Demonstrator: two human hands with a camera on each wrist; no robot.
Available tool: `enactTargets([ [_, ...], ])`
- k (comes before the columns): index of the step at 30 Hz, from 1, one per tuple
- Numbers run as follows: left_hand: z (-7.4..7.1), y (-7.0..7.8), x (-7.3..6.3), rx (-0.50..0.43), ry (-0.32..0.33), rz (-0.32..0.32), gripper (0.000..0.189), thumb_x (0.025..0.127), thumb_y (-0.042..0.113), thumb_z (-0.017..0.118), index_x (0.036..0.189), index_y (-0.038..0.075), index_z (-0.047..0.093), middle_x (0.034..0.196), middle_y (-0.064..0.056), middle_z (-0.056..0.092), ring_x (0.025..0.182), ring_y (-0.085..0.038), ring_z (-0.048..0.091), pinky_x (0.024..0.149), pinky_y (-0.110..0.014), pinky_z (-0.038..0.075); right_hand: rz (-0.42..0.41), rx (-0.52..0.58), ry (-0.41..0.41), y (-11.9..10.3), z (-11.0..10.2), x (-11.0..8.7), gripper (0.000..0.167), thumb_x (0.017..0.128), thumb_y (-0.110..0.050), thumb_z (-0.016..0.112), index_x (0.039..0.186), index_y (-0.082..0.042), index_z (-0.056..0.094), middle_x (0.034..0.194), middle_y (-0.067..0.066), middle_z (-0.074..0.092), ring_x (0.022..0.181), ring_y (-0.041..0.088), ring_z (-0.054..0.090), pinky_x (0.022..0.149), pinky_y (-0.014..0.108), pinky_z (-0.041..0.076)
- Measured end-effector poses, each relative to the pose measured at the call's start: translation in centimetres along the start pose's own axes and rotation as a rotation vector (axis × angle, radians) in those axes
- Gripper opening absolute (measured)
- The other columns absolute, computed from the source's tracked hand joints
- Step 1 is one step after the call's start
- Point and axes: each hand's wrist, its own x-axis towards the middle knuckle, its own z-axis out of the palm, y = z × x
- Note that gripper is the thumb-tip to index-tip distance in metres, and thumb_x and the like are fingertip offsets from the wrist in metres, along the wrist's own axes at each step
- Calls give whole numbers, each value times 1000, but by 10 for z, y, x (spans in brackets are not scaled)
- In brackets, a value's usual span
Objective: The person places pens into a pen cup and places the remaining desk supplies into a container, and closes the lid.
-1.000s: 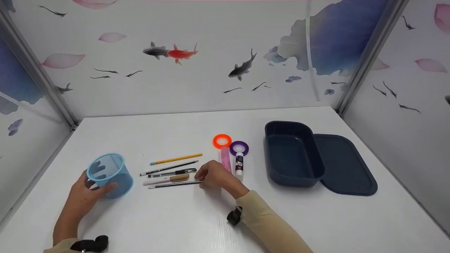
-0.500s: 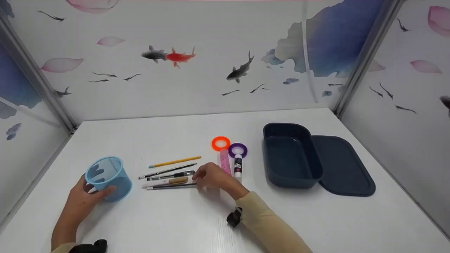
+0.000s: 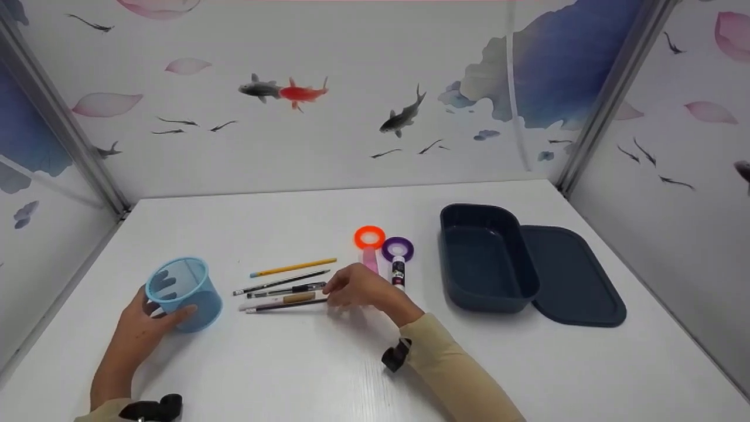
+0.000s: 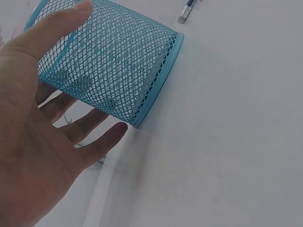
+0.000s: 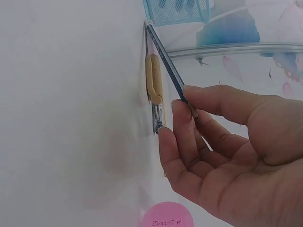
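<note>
My left hand [image 3: 137, 328] holds a light blue mesh pen holder [image 3: 202, 308], thumb on the near side and fingers around the far side. The holder's open mouth leans toward that hand. With thumb and fingertips, my right hand [image 3: 360, 287] pinches a dark pencil [image 3: 287, 306] near its sharpened tip. In the right wrist view the pencil [image 5: 165, 61] slants, its eraser end low beside a marker with a tan cap [image 5: 154, 75]. Behind the marker lie a black gel pen [image 3: 307, 288], another dark pencil [image 3: 281, 282] and a yellow pencil [image 3: 293, 268].
Beyond my right hand are an orange ring [image 3: 359, 237], a purple ring [image 3: 387, 250], a pink piece [image 3: 370, 258] partly hidden by the hand, and a glue stick [image 3: 398, 271]. A dark blue box [image 3: 492, 302] stands at right, overlapping its lid [image 3: 577, 275]. Patterned walls enclose the table.
My right hand has risen slightly, lifting the pencil's tip end so that it now overlaps the marker in the head view. The left hand keeps holding the pen holder in place.
</note>
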Motion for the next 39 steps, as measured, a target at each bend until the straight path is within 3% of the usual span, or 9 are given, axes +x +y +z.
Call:
enactTargets([
  [9, -1, 4, 0, -10, 6, 21, 112, 89, 41, 74, 159, -1, -2, 163, -33, 11, 148, -58, 15, 115, -68, 30, -89, 67, 89, -10, 1, -3, 19, 89, -13, 74, 108, -12, 75, 94, -1, 70, 86, 15, 61, 79, 26, 57],
  [16, 2, 5, -1, -31, 3, 22, 114, 89, 38, 75, 157, -2, -7, 162, -35, 9, 148, -57, 14, 116, -69, 27, -150, 222, 198, -20, 8, -2, 27, 90, -13, 72, 117, -9, 71, 95, 3, 71, 90, 23, 67, 85, 30, 60],
  [21, 4, 4, -2, -30, 7, 21, 114, 89, 38, 74, 158, -1, -8, 162, -34, 10, 149, -55, 14, 117, -70, 25, -166, 330, 252, -25, 11, 3, 25, 90, -14, 74, 115, -15, 72, 97, 2, 72, 88, 15, 67, 85, 26, 60],
  [29, 4, 2, -2, -19, 20, 15, 112, 89, 36, 74, 158, -2, -6, 162, -34, 13, 150, -54, 15, 119, -70, 21, -203, 535, 243, -37, 16, 11, 28, 92, -14, 72, 119, -14, 69, 104, 4, 72, 106, 31, 70, 89, 28, 61],
  [34, 4, 1, -2, -24, 14, 5, 113, 89, 37, 73, 158, -1, -7, 163, -33, 12, 150, -53, 14, 119, -70, 20, -214, 633, 220, -51, 19, 16, 28, 92, -13, 71, 120, -11, 68, 107, 8, 71, 100, 23, 72, 90, 33, 61],
  [39, 3, 3, -1, -18, 13, 6, 114, 89, 39, 74, 158, -1, -7, 163, -33, 11, 150, -54, 14, 119, -70, 21, -243, 663, 172, -67, 20, 19, 27, 93, -11, 70, 119, -8, 67, 108, 8, 70, 95, 16, 72, 92, 36, 61],
])
